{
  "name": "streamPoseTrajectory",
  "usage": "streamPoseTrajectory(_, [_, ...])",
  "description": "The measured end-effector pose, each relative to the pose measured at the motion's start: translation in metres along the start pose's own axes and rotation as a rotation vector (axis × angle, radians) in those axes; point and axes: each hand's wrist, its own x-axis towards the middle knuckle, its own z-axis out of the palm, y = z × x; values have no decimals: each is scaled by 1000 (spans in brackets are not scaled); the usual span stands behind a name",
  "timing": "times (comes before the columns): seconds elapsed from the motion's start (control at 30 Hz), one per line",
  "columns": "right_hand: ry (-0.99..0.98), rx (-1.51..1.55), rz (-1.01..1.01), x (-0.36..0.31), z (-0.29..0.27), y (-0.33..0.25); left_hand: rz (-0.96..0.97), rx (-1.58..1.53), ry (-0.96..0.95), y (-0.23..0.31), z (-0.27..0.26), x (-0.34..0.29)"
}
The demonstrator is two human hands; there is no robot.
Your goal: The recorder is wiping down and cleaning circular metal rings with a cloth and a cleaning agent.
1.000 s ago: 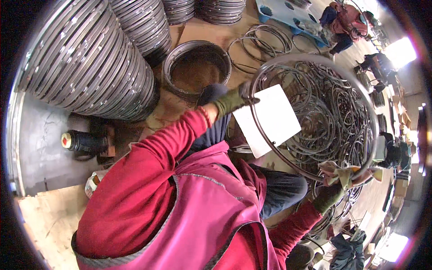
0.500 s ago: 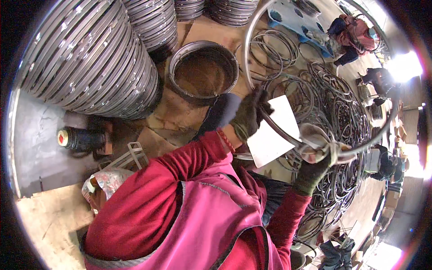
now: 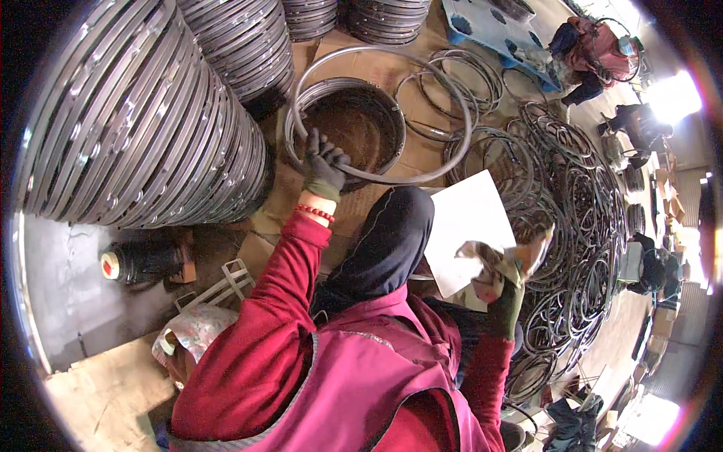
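Observation:
My left hand (image 3: 324,166), in a dark glove, grips the lower left side of a thin grey metal hoop (image 3: 369,50). The hoop hangs over a low round stack of hoops (image 3: 401,132) on the floor, overlapping it in view; whether they touch I cannot tell. Closer to my body, my gloved right hand (image 3: 503,285) is closed on a crumpled pale rag (image 3: 486,260), somewhat blurred. Just beyond the rag lies a white sheet (image 3: 463,218), partly covered by it.
Tall stacks of hoops (image 3: 143,128) rise at the left and back. Loose hoops (image 3: 580,226) lie in a big tangled heap to the right. A dark spool (image 3: 147,260) sits at left, near a light metal frame (image 3: 226,282). Beyond a blue pallet (image 3: 489,34), another person (image 3: 591,56) handles a hoop.
The hoop has swung from the right over to the low stack, carried by my left hand. My right hand has come off the hoop, keeping the rag, and dropped slightly.

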Motion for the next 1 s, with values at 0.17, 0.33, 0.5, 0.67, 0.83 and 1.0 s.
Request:
streamPoseTrajectory(0.17, [127, 529, 345, -32, -41, 30, 68, 66, 79, 14, -42, 38])
streamPoseTrajectory(0.33, [48, 106, 213, -47, -58, 50, 97, 80, 125, 18, -74, 68])
streamPoseTrajectory(0.5, [90, 216, 347, -42, -80, 96, 89, 77, 135, 20, -88, 88])
streamPoseTrajectory(0.67, [-122, -381, 51, -42, -83, 108, 75, 85, 129, 20, -92, 98])
streamPoseTrajectory(0.83, [74, 360, 538, -35, -55, 80, 16, 20, 227, 13, -108, 111])
streamPoseTrajectory(1.0, [104, 388, 577, -34, -53, 84, 93, 117, 307, 13, -138, 126])
